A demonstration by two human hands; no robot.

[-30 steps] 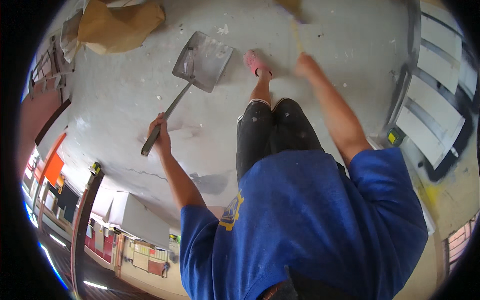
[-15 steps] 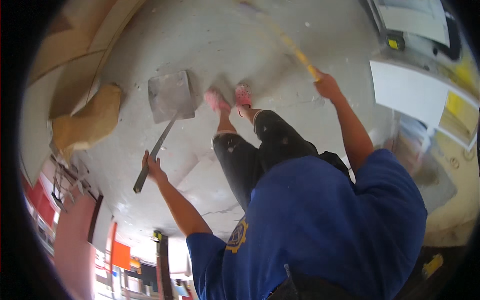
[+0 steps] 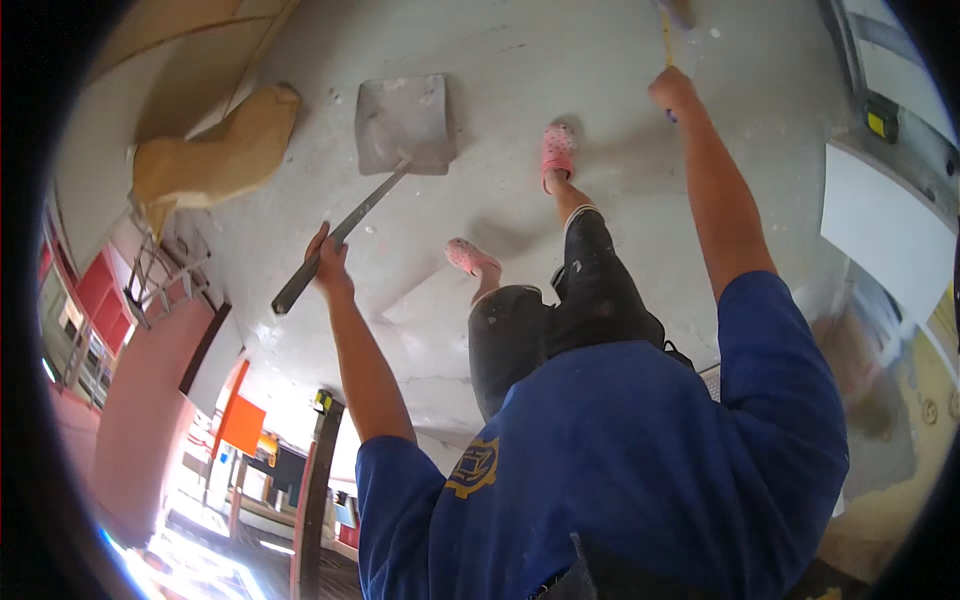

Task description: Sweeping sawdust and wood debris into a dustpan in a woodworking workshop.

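My left hand (image 3: 332, 262) is closed round the long dark handle of a grey, flat dustpan (image 3: 402, 110). Its square pan rests on the floor ahead of me, left of the middle, and the handle slopes back past my wrist. Further forward on the right, my right hand (image 3: 675, 92) grips the yellow stick of what looks like a broom (image 3: 667, 42). A purplish end of it shows at the upper edge, mostly cut off. Both arms are stretched well out in front.
Crumpled brown paper (image 3: 215, 150) lies on the left, by a tan panel. White boards (image 3: 885, 225) stand along the right. My pink clogs (image 3: 558, 150) are in mid-stride on the grey, speckled floor (image 3: 400, 260). Behind on the left are a pink panel (image 3: 150, 420) and a dark post (image 3: 318, 480).
I have stepped forward, one foot now well ahead of the other. The dustpan has moved forward with my left hand. My right hand has swung further forward with the yellow stick.
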